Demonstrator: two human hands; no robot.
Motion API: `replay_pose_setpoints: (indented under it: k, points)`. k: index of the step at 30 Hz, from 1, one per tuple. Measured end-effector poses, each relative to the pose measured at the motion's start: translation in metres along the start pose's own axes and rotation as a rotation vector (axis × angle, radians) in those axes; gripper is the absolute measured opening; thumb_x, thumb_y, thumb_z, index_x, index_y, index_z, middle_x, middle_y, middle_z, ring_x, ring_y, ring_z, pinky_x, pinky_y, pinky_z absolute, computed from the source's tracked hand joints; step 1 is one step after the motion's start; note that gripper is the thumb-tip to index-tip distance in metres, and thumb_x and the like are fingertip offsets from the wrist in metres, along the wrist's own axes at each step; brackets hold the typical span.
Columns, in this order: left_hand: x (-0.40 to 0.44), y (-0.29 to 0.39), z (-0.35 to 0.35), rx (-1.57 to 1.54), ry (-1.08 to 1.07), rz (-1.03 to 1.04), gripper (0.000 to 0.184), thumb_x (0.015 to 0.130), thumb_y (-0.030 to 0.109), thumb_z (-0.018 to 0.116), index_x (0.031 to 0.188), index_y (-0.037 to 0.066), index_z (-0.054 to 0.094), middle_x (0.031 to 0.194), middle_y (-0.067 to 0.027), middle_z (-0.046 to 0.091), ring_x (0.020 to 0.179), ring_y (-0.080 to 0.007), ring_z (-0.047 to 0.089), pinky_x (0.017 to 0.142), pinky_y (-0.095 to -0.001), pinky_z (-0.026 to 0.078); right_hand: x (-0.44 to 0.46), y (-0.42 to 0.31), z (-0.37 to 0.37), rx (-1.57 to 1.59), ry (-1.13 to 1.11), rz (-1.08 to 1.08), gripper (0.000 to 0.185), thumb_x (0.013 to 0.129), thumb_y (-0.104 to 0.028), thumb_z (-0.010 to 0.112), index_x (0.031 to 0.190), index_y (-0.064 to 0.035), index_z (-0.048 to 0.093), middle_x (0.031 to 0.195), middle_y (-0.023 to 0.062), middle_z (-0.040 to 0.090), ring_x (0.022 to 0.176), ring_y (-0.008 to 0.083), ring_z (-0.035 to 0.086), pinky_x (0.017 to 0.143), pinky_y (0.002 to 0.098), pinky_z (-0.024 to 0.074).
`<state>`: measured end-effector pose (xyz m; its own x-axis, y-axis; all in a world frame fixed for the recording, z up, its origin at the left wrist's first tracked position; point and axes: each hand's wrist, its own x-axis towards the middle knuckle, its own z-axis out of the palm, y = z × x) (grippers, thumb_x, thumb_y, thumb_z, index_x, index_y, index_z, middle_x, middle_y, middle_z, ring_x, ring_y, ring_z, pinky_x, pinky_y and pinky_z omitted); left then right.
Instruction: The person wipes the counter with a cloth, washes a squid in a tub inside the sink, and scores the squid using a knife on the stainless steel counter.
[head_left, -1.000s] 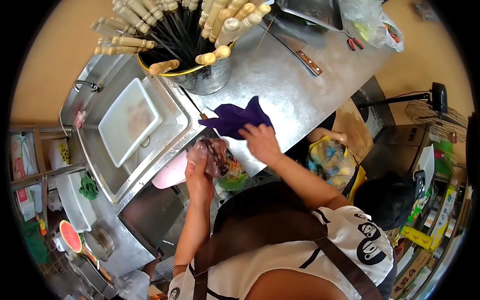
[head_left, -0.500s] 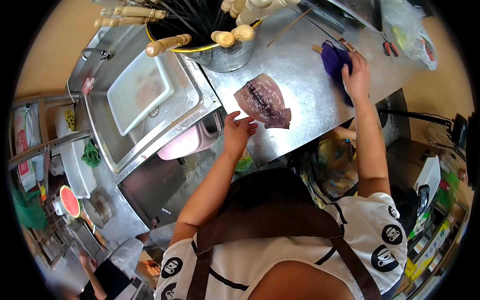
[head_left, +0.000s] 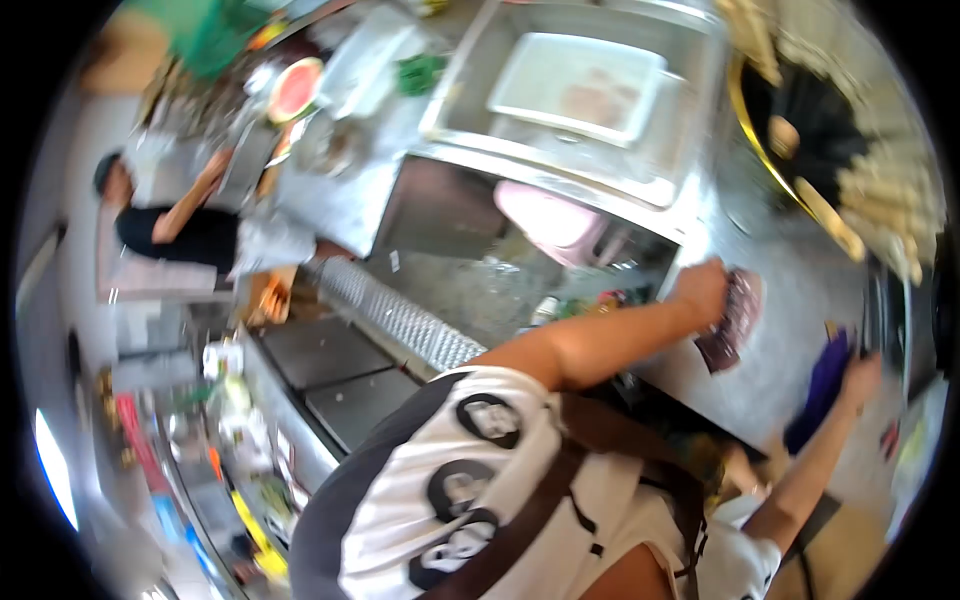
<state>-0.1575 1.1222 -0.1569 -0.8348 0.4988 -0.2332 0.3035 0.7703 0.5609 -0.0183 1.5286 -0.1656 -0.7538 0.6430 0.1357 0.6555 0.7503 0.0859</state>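
The view is smeared by motion. A flat, opened-out piece of purplish squid (head_left: 735, 322) lies on the steel table (head_left: 790, 300). My left hand (head_left: 703, 290) is right at its left edge; its fingers are blurred, and I cannot tell whether they grip the squid. Beyond it lies a bunched purple cloth (head_left: 822, 390). My right hand (head_left: 860, 380) is at the cloth's far side, where a wooden handle lay earlier. Whether its fingers are closed on anything is lost in the blur.
A bucket of wooden-handled skewers (head_left: 770, 170) stands on the table at upper right. The sink (head_left: 450, 110) holds a white tray (head_left: 510, 85). Below is a pink tub (head_left: 545, 215). At far left, another person (head_left: 175, 235) works by a counter with a cut watermelon (head_left: 296, 90).
My head has turned to the left, so the scene has swung round and shifted right. My left hand has closed in on the squid. My right hand remains by the purple cloth.
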Motion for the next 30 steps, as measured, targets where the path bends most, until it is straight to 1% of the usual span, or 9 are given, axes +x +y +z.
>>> replay_pose_setpoints:
  k: [2,6,12,14,16,18,21,23,30]
  points:
    - [-0.001,0.013,-0.026,-0.03,-0.27,-0.131,0.021,0.068,0.013,0.059,0.088,0.006,0.062,0.094,-0.0149,0.063,0.087,-0.0294,0.063,0.076,-0.0402,0.047,0.009,0.012,0.021,-0.292,0.124,-0.164,0.034,0.086,-0.029,0.052,0.107,-0.0019,0.055,0.091,0.019,0.063,0.085,0.0352,0.061,0.076,0.0439,0.0479]
    - [-0.013,0.003,-0.002,-0.143,0.103,0.169,0.023,0.077,0.026,0.058,0.086,0.006,0.062,0.09,-0.0166,0.061,0.086,-0.0295,0.06,0.074,-0.0401,0.047,0.04,0.051,0.065,-0.119,0.122,-0.121,0.032,0.088,-0.021,0.042,0.11,0.0007,0.051,0.096,0.0224,0.061,0.089,0.0385,0.059,0.078,0.0469,0.0463]
    - [-0.032,0.007,-0.02,-0.69,-0.033,-0.063,0.028,0.083,0.029,0.049,0.09,0.003,0.057,0.089,-0.0208,0.061,0.084,-0.0348,0.059,0.077,-0.0407,0.047,0.044,0.09,0.073,0.236,0.106,0.001,0.047,0.092,-0.028,0.037,0.13,-0.0005,0.037,0.124,0.0254,0.049,0.115,0.0371,0.048,0.095,0.0418,0.0389]
    - [-0.005,-0.039,0.043,-0.061,0.243,0.672,0.021,0.074,0.022,0.062,0.086,0.005,0.059,0.081,-0.0139,0.062,0.075,-0.0274,0.061,0.067,-0.0379,0.05,0.017,0.079,0.034,0.34,0.059,-0.01,0.047,0.088,-0.02,0.045,0.13,-0.0001,0.038,0.124,0.0254,0.048,0.113,0.0377,0.048,0.095,0.0407,0.0381]
    - [-0.011,-0.037,0.047,-0.933,0.134,0.081,0.023,0.076,0.02,0.061,0.09,0.004,0.051,0.083,-0.0124,0.06,0.074,-0.0272,0.059,0.066,-0.0355,0.049,-0.013,0.047,-0.01,0.092,0.076,-0.066,0.038,0.082,-0.018,0.05,0.116,-0.0016,0.053,0.105,0.0236,0.06,0.097,0.0392,0.057,0.083,0.0438,0.0453]
    - [-0.024,-0.019,-0.014,-0.49,-0.042,-0.109,0.024,0.082,0.017,0.055,0.097,0.0,0.046,0.08,-0.0157,0.06,0.073,-0.0301,0.06,0.066,-0.0382,0.049,-0.046,-0.016,-0.07,0.126,0.008,0.175,0.028,0.081,-0.018,0.051,0.101,-0.0004,0.06,0.092,0.0259,0.061,0.092,0.0429,0.056,0.079,0.047,0.0459]
    - [-0.038,-0.024,-0.032,-0.772,-0.221,-0.13,0.027,0.08,0.013,0.055,0.102,0.0,0.047,0.092,-0.0167,0.058,0.087,-0.0329,0.057,0.078,-0.0411,0.046,-0.108,-0.071,-0.117,0.458,-0.01,0.351,0.021,0.084,-0.017,0.052,0.091,0.0016,0.059,0.074,0.0184,0.063,0.068,0.0305,0.062,0.061,0.0396,0.0478]
    - [-0.037,-0.024,-0.034,-0.206,0.492,0.33,0.031,0.076,0.008,0.057,0.106,0.002,0.05,0.103,-0.0144,0.055,0.101,-0.0319,0.051,0.089,-0.0433,0.039,-0.148,-0.103,-0.133,0.854,-0.121,0.544,0.018,0.086,-0.014,0.052,0.087,0.0022,0.058,0.063,0.0106,0.059,0.052,0.0182,0.056,0.05,0.0326,0.0439]
    - [-0.02,-0.044,-0.029,-0.015,0.124,0.989,0.027,0.07,0.006,0.063,0.097,0.007,0.059,0.103,-0.0086,0.053,0.102,-0.029,0.049,0.089,-0.0407,0.038,-0.25,-0.208,-0.136,1.069,-0.217,0.531,0.02,0.088,-0.019,0.058,0.087,0.0011,0.058,0.061,0.004,0.052,0.048,0.0105,0.047,0.045,0.0265,0.04]
